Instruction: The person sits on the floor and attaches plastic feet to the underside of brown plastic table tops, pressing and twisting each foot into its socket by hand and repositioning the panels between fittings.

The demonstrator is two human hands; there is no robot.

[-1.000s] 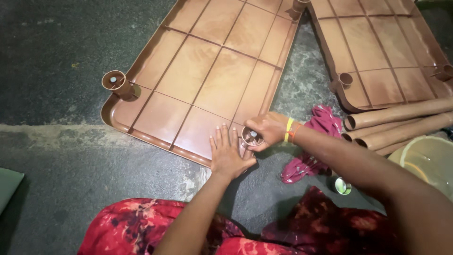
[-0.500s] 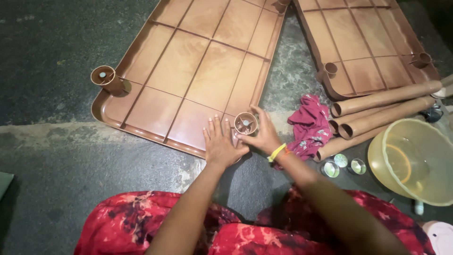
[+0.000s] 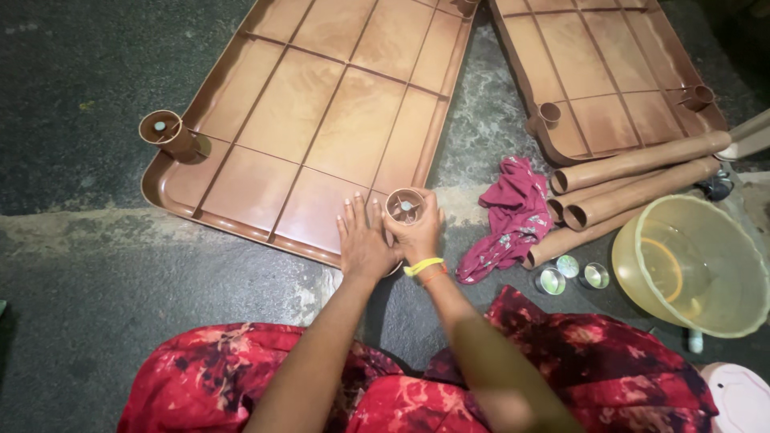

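Our right fingers (image 3: pixel 425 210) curl around a round socket (image 3: pixel 405 205) at the near right corner of the brown panel (image 3: pixel 321 120). The right hand (image 3: pixel 417 232) grips it from the right, with a yellow band (image 3: pixel 423 266) on the wrist. Our left fingers (image 3: pixel 354 212) lie spread and flat on the panel just left of the socket, and the left hand (image 3: pixel 365 244) presses down there, holding nothing.

The socket is a short tube. Its axis stands upright from the panel and its open mouth faces up toward us. The panel lies ribbed side up on the floor (image 3: pixel 96 265), its long axis running away from us and leaning right. A second socket (image 3: pixel 164 132) stands at the near left corner.

Right of the hand lie a magenta cloth (image 3: pixel 513 212), brown tubes (image 3: pixel 642 172), small round caps (image 3: pixel 569 274), a yellow basin (image 3: pixel 694 265) and a second panel (image 3: pixel 609 72).

Compared with half a second ago, the right hand sits more squarely over the socket, and the left hand is unmoved.
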